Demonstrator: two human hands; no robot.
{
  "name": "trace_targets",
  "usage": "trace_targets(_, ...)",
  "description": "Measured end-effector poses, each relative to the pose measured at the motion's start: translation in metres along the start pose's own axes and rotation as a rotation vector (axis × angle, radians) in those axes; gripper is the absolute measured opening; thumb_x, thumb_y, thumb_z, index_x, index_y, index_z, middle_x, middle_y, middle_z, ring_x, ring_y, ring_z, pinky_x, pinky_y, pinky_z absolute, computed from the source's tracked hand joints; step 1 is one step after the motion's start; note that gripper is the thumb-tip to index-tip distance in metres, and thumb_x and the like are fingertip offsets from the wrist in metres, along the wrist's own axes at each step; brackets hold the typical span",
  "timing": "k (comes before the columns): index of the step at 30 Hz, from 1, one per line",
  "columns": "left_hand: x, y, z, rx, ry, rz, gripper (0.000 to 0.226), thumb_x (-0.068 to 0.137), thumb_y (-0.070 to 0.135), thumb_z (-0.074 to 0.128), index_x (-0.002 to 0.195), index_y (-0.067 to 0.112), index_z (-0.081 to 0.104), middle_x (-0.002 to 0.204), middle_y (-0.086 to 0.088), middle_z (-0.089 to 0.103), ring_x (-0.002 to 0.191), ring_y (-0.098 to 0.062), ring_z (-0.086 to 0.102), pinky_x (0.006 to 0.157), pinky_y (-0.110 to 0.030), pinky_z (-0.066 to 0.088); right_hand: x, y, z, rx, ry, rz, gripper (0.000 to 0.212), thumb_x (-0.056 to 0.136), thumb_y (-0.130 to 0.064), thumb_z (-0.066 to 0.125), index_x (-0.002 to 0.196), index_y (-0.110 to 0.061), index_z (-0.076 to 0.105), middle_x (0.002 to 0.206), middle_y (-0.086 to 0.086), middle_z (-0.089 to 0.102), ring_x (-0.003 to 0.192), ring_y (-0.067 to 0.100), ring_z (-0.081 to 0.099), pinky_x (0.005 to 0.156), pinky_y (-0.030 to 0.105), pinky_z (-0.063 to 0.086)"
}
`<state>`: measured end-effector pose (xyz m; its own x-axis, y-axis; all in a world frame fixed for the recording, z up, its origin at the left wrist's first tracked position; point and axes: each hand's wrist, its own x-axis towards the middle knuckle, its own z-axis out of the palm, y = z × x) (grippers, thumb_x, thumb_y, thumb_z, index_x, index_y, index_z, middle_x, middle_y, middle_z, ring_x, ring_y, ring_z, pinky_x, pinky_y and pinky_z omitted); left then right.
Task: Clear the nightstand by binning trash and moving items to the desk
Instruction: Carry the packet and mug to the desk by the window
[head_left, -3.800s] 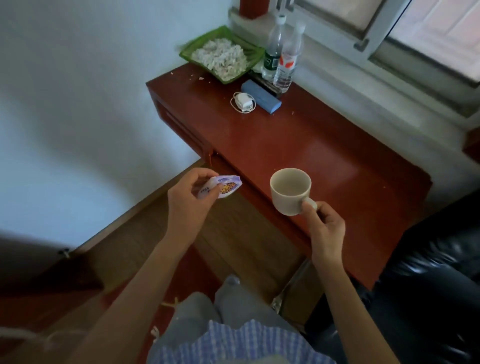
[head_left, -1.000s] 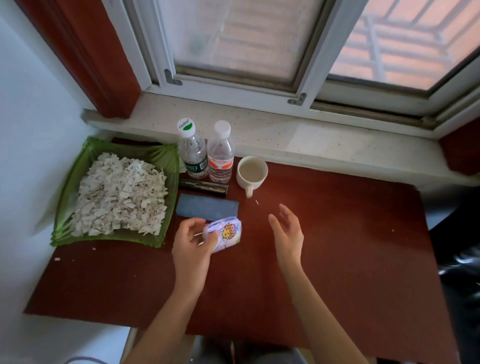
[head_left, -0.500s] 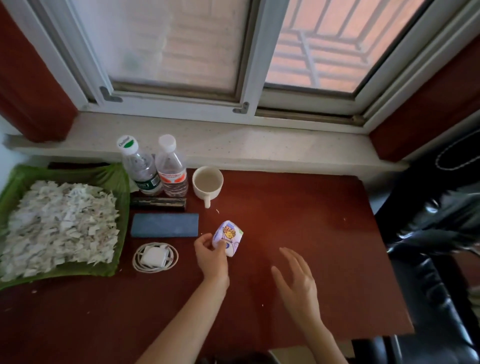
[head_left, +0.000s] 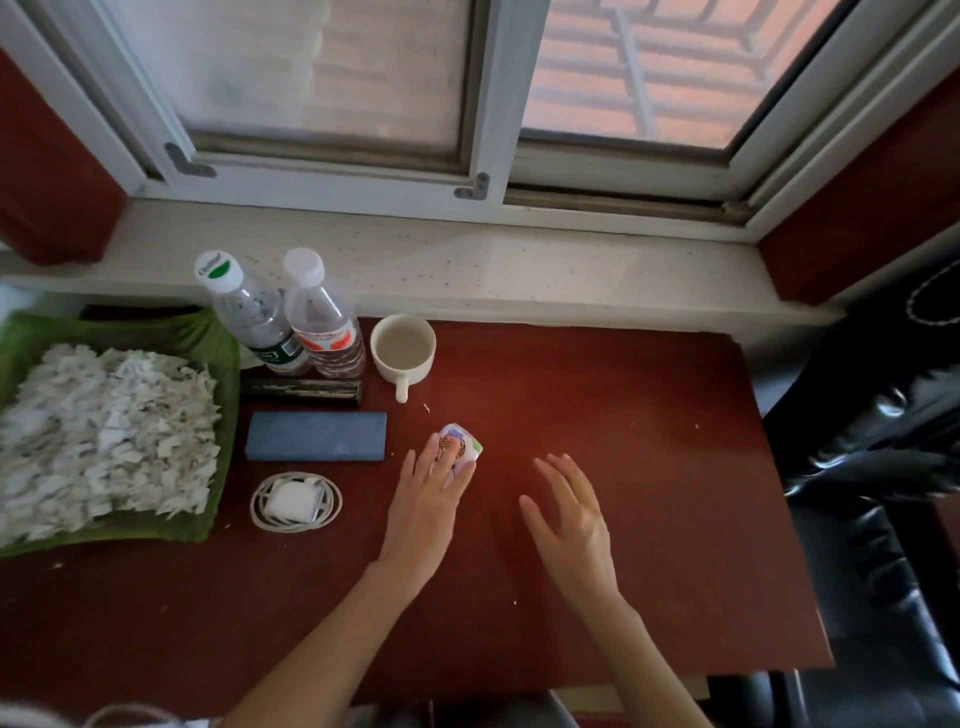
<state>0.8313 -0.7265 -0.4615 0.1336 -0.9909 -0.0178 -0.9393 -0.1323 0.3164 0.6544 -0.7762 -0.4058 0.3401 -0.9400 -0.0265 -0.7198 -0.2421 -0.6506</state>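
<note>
From above, looking down past the person's arms, the red counter (head_left: 597, 395) sits under a window (head_left: 467, 78) and its pale sill (head_left: 519, 260). The left hand (head_left: 426, 499) lies flat, palm down, fingers stretched over the near side of a small printed packet (head_left: 462, 444) that rests on the counter; the fingers press on top of it and do not curl round it, so the grip is loose and open. The right hand (head_left: 569, 512) hovers just beside the left, fingers spread, holding nothing, apart from the packet.

Beyond the packet stands a cream cup (head_left: 404, 349), upright, its handle pointing toward the person. Touching one another to the cup's left are two clear bottles (head_left: 291, 317), both capped. In front of them lies a dark bar (head_left: 300, 391), and nearer still a blue case (head_left: 317, 436), just left of the packet. Nearer again sits a white charger (head_left: 293, 501) ringed by its coiled cable.

At the far left a green tray (head_left: 218, 353) holds a heap of white shreds (head_left: 104, 436). A black chair (head_left: 883, 467) fills the right edge.
</note>
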Motion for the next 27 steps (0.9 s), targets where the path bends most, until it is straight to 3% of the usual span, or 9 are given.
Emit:
trace_targets(4, 0.009, -0.011, -0.001, 0.156, -0.014, 0.098, 0.056, 0.06, -0.002, 0.079, 0.111, 0.018, 0.067, 0.126, -0.013, 0.062, 0.115, -0.035, 0.059, 0.091, -0.046, 0.05, 0.0, 0.006, -0.001, -0.011, -0.022, 0.011, 0.044, 0.089, -0.029, 0.063, 0.131, -0.019, 0.055, 0.14, -0.006, 0.047, 0.139, 0.007, 0.03, 0.106, 0.03, 0.036)
trace_targets(8, 0.017, -0.012, -0.009, 0.182, -0.028, -0.038, 0.054, 0.066, 0.006, 0.08, 0.115, 0.017, 0.061, 0.125, -0.013, 0.061, 0.108, -0.031, 0.061, 0.079, -0.041, 0.05, -0.001, 0.012, -0.002, -0.029, -0.014, 0.019, 0.044, 0.089, -0.033, 0.06, 0.131, -0.019, 0.055, 0.14, -0.006, 0.048, 0.137, 0.002, 0.027, 0.104, 0.028, 0.035)
trace_targets(13, 0.018, -0.011, -0.018, 0.188, 0.004, -0.121, 0.056, 0.074, 0.034, 0.075, 0.123, 0.013, 0.059, 0.13, -0.015, 0.058, 0.116, -0.031, 0.057, 0.09, -0.045, 0.048, -0.001, 0.013, -0.003, -0.045, -0.003, 0.013, 0.043, 0.09, -0.029, 0.063, 0.131, -0.018, 0.056, 0.14, -0.004, 0.048, 0.138, 0.006, 0.028, 0.105, 0.034, 0.039)
trace_targets(19, 0.007, -0.005, -0.044, 0.137, 0.174, -0.107, 0.044, 0.088, 0.036, 0.046, 0.122, 0.012, 0.059, 0.128, -0.015, 0.059, 0.116, -0.033, 0.055, 0.094, -0.049, 0.046, 0.005, 0.006, -0.008, -0.111, 0.04, -0.028, 0.047, 0.091, -0.041, 0.049, 0.129, -0.013, 0.057, 0.138, 0.003, 0.051, 0.139, 0.017, 0.032, 0.107, 0.039, 0.039)
trace_targets(27, -0.017, -0.01, -0.076, 0.082, 0.233, -0.042, 0.046, 0.089, 0.035, 0.041, 0.123, 0.01, 0.061, 0.126, -0.013, 0.061, 0.116, -0.036, 0.055, 0.096, -0.052, 0.044, -0.017, -0.021, -0.021, -0.213, 0.127, 0.053, 0.043, 0.095, -0.033, 0.054, 0.132, -0.012, 0.054, 0.142, 0.009, 0.049, 0.142, 0.023, 0.028, 0.111, 0.038, 0.026)
